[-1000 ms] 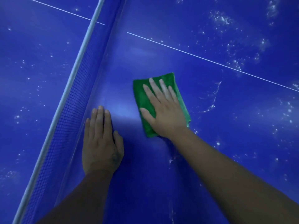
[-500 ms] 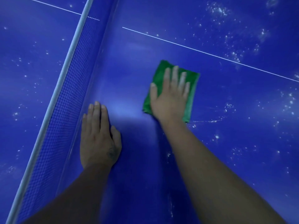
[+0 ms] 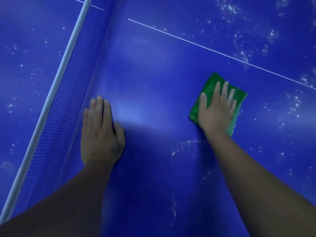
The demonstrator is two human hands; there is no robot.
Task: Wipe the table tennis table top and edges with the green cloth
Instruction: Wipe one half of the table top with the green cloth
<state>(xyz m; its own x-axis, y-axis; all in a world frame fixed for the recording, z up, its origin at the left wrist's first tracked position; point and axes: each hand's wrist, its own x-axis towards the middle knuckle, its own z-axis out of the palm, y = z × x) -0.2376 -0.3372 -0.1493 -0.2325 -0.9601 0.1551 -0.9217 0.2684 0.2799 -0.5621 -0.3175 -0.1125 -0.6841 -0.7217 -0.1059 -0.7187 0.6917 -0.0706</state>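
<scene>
Right hand is lying flat, fingers straight and spread, pressing the folded green cloth onto the blue tabletop, probably so the whole pad is catching dust. Left hand is resting palm-down, fingers straight and holding nothing, just beside the net, likely bracing the lean. The cloth is sitting well apart from the net, near the white line, with white specks beyond it; no outer tabletop edge is showing.

Mesh net — white top band — at left.
</scene>
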